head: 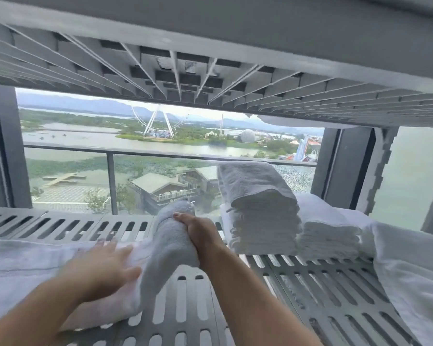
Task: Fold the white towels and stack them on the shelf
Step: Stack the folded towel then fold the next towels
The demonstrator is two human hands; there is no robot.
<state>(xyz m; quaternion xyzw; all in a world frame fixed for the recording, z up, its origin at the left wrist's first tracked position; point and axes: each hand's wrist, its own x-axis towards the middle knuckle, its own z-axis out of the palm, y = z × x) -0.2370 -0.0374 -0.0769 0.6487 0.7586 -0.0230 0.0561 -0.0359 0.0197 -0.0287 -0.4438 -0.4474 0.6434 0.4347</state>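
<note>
The grey shelf (323, 290) holds all the towels. The right hand (200, 236) squeezes a bunched white towel (170, 245) and holds that part up, near the middle of the shelf. The left hand (103, 268), at 8 o'clock from it, lies flat with straight fingers on the low part of the same towel. At 3 o'clock stands a tall pile of folded towels (260, 208). A lower pile (328, 236) touches its right side.

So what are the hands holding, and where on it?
The right hand grips a white towel round its bunched end; the left hand rests flat on it.
</note>
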